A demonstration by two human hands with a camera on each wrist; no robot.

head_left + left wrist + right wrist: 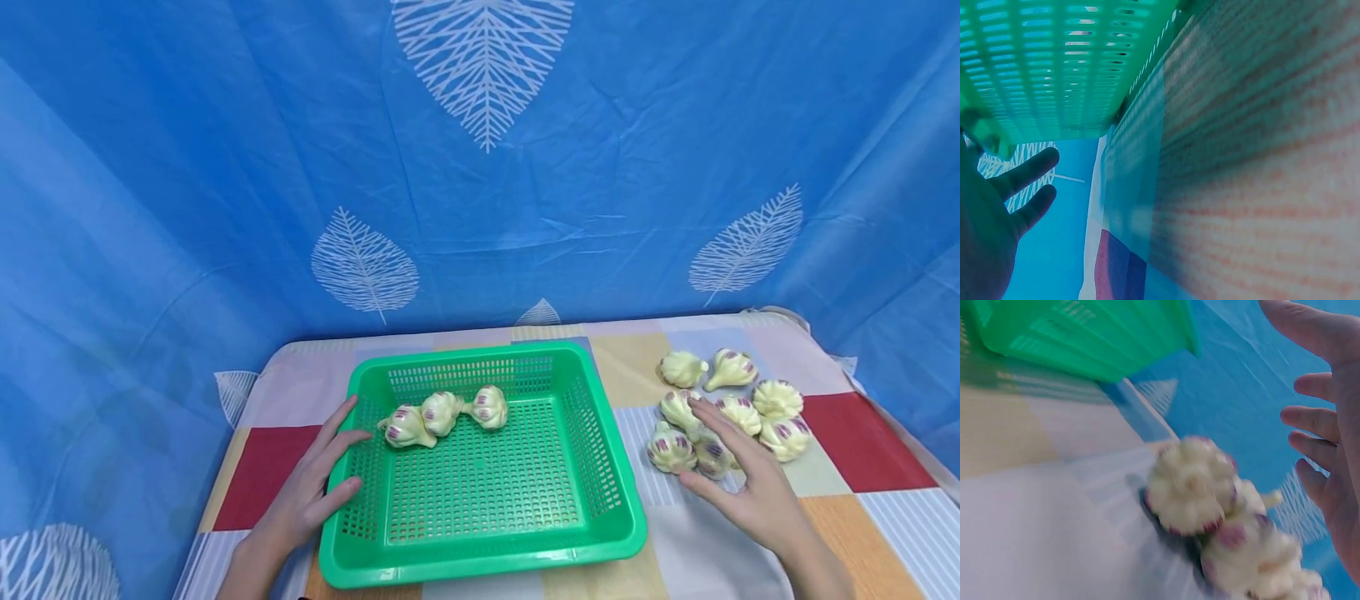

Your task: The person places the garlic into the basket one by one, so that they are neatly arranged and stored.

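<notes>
My left hand [309, 486] is at the left rim of a green plastic basket [487, 567], fingers spread and fingertips reaching over the edge. From the left wrist view, two of its fingers [1034, 172] extend straight beside the basket wall. Inside the basket, three garlic bulbs [442, 414] lie in a row toward the back left. On the right, my right hand [757, 492] hovers low over a cluster of several garlic bulbs [784, 438], its fingers relaxed and thumb apart. A purple-streaked bulb [1191, 484] stands closest in the right wrist view, separate from the palm.
A patchwork tablecloth [750, 550] covers the table. Blue curtains with white leaf prints [487, 208] hang behind and at both sides. The basket stands left of the garlic cluster, with a strip of cloth between them.
</notes>
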